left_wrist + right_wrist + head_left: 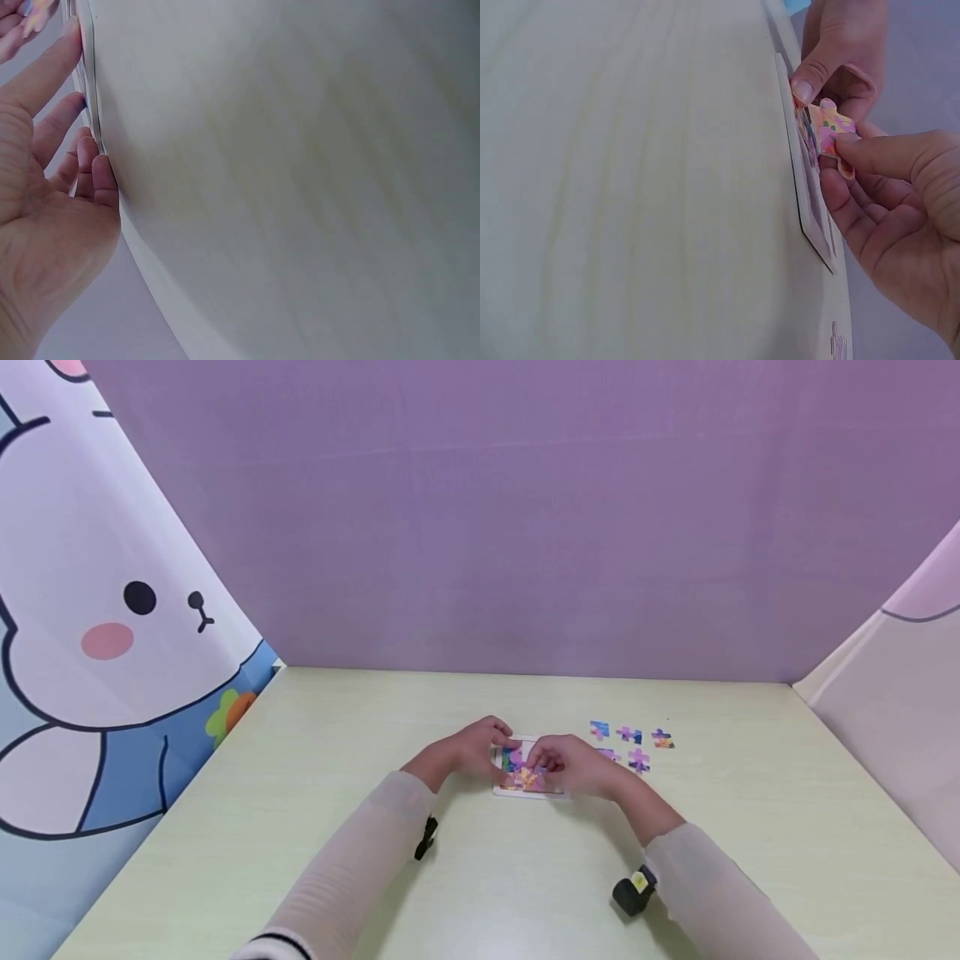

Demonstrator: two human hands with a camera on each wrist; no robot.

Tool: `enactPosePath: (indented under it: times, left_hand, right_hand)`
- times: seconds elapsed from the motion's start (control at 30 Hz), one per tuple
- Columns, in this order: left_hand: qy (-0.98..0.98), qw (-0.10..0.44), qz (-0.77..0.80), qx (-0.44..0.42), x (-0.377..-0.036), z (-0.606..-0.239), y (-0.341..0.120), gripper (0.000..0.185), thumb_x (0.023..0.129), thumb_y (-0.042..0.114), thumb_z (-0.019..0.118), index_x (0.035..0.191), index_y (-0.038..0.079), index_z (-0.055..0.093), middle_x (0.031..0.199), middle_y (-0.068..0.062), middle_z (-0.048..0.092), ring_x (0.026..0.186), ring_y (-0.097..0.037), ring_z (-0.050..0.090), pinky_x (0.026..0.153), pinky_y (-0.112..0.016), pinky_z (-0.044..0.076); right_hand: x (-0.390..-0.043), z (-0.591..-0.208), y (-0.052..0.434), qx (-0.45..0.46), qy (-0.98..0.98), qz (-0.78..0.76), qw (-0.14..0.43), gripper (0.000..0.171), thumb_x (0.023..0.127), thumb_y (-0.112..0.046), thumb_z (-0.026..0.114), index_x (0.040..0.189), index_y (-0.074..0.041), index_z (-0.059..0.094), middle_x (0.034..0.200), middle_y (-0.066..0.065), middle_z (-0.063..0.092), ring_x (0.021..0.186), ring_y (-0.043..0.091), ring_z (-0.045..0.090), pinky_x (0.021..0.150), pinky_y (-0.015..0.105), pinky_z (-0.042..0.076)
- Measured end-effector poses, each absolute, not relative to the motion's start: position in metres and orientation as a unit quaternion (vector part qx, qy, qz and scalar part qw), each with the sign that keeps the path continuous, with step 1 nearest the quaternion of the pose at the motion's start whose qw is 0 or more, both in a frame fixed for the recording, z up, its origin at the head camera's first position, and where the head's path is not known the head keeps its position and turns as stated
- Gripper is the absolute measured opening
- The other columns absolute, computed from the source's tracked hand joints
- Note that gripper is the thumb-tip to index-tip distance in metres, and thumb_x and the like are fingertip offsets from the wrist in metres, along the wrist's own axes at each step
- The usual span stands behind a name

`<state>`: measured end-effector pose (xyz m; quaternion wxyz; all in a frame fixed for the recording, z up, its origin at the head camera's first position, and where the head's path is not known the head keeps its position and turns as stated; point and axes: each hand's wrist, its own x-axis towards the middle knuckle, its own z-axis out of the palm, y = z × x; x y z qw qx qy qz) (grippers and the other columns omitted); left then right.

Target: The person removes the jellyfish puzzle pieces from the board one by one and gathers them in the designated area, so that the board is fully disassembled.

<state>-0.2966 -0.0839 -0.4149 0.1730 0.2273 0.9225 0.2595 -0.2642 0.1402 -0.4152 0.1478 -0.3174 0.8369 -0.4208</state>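
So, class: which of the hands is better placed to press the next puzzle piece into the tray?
The right hand: it already pinches a pink piece over the tray, while the left hand only steadies the tray's edge.

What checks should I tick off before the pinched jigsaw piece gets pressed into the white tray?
1. Right hand pinches the pink-and-orange cardboard jigsaw piece: ok.
2. Left hand steadies the flat white puzzle tray at its edge: ok.
3. Piece seated flat in the tray: not ok, it is tilted up.
4. Tab matches the gap: cannot tell.
5. Loose colourful pieces lie apart on the pale wooden table, right of the tray: ok.
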Motion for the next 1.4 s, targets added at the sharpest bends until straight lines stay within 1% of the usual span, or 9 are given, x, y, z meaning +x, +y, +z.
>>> enactPosePath:
  times: [0.17,0.23,0.3,0.47,0.57,0.8,0.97,1.17,1.4]
  left_hand:
    - [0.924,0.172,0.254,0.228,-0.296,-0.414,-0.084,0.062,0.080,0.022,0.082,0.137,0.017,0.057,0.140,-0.002,0.041,0.134,-0.024,0.035,0.113,-0.039,0.028]
    - [0.925,0.172,0.251,0.228,-0.295,-0.414,-0.084,0.062,0.080,0.022,0.082,0.137,0.017,0.057,0.140,-0.002,0.041,0.135,-0.024,0.035,0.113,-0.039,0.028]
    - [0.926,0.172,0.247,0.226,-0.295,-0.414,-0.084,0.062,0.080,0.023,0.082,0.137,0.018,0.057,0.141,-0.002,0.041,0.135,-0.024,0.035,0.113,-0.039,0.028]
    - [0.926,0.173,0.251,0.222,-0.295,-0.415,-0.084,0.063,0.080,0.024,0.083,0.137,0.018,0.057,0.141,-0.002,0.041,0.135,-0.025,0.035,0.113,-0.039,0.028]
    - [0.925,0.173,0.253,0.224,-0.295,-0.415,-0.085,0.064,0.079,0.025,0.084,0.137,0.018,0.058,0.141,-0.003,0.041,0.135,-0.025,0.035,0.113,-0.039,0.028]
    - [0.924,0.176,0.255,0.224,-0.295,-0.414,-0.085,0.066,0.078,0.027,0.084,0.138,0.017,0.057,0.142,-0.002,0.040,0.136,-0.025,0.034,0.113,-0.040,0.028]
    - [0.923,0.175,0.253,0.233,-0.295,-0.415,-0.086,0.066,0.079,0.026,0.084,0.138,0.016,0.057,0.142,-0.003,0.040,0.135,-0.025,0.034,0.113,-0.039,0.028]
    - [0.922,0.176,0.254,0.234,-0.292,-0.412,-0.085,0.066,0.078,0.025,0.084,0.137,0.014,0.057,0.142,-0.004,0.040,0.135,-0.025,0.034,0.113,-0.039,0.028]
    - [0.919,0.175,0.263,0.235,-0.292,-0.413,-0.086,0.067,0.077,0.025,0.085,0.137,0.013,0.057,0.142,-0.005,0.041,0.134,-0.026,0.035,0.113,-0.039,0.029]
  right_hand:
    - [-0.259,-0.413,0.146,-0.297,0.834,-0.443,0.141,0.020,0.088,0.007,0.064,0.103,-0.007,0.064,0.095,0.004,0.064,0.090,0.021,0.059,0.081,0.035,0.051]
    - [-0.257,-0.412,0.149,-0.292,0.834,-0.448,0.137,0.020,0.088,0.008,0.064,0.103,-0.007,0.064,0.096,0.005,0.064,0.089,0.021,0.059,0.080,0.033,0.051]
    - [-0.253,-0.408,0.152,-0.289,0.834,-0.451,0.132,0.020,0.088,0.009,0.062,0.104,-0.004,0.063,0.097,0.007,0.064,0.089,0.022,0.058,0.080,0.033,0.051]
    - [-0.250,-0.409,0.161,-0.276,0.834,-0.460,0.126,0.021,0.089,0.009,0.063,0.104,-0.006,0.064,0.097,0.007,0.063,0.089,0.024,0.057,0.081,0.034,0.051]
    - [-0.249,-0.413,0.168,-0.267,0.837,-0.463,0.120,0.021,0.089,0.006,0.065,0.102,-0.009,0.065,0.097,0.005,0.062,0.090,0.024,0.057,0.082,0.032,0.050]
    - [-0.244,-0.412,0.181,-0.250,0.837,-0.474,0.110,0.020,0.087,0.005,0.067,0.102,-0.008,0.065,0.096,0.007,0.062,0.090,0.025,0.057,0.078,0.028,0.051]
    - [-0.241,-0.411,0.189,-0.238,0.829,-0.493,0.110,0.020,0.087,0.007,0.067,0.103,-0.004,0.064,0.096,0.010,0.062,0.090,0.027,0.057,0.073,0.027,0.053]
    - [-0.236,-0.412,0.199,-0.237,0.815,-0.518,0.104,0.019,0.086,0.011,0.064,0.103,0.001,0.063,0.097,0.015,0.062,0.089,0.028,0.060,0.072,0.033,0.057]
    - [-0.231,-0.411,0.211,-0.230,0.800,-0.545,0.101,0.019,0.088,0.008,0.064,0.106,0.004,0.060,0.098,0.019,0.062,0.088,0.025,0.062,0.074,0.039,0.057]
